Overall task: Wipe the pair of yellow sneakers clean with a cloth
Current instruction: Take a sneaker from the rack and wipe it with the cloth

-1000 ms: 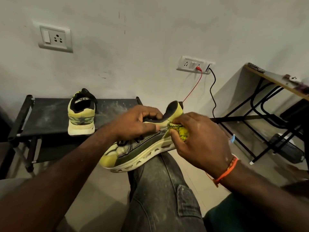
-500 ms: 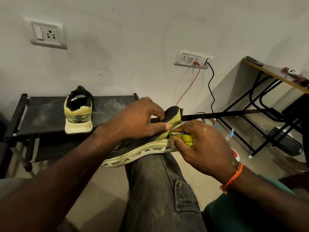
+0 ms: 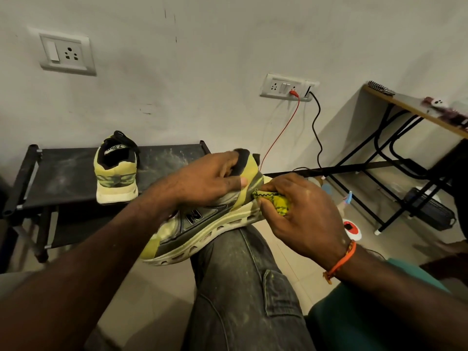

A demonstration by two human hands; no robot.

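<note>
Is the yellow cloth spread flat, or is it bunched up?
Bunched up. The cloth is a small wad pinched in the right hand, pressed against the heel of the sneaker.

Single head-worn wide-angle view, directed forward and down from close above the knee (image 3: 243,274) toward a white wall (image 3: 202,59); both forearms are framed entering from the lower edge.

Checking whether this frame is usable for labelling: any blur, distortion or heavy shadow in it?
Head view: wide-angle bending curves the wall and the desk at the right edge; the right hand, cloth and held sneaker are sharp; both forearms at the bottom corners are dark; the desk casts a soft shadow on the wall; no glare.
</note>
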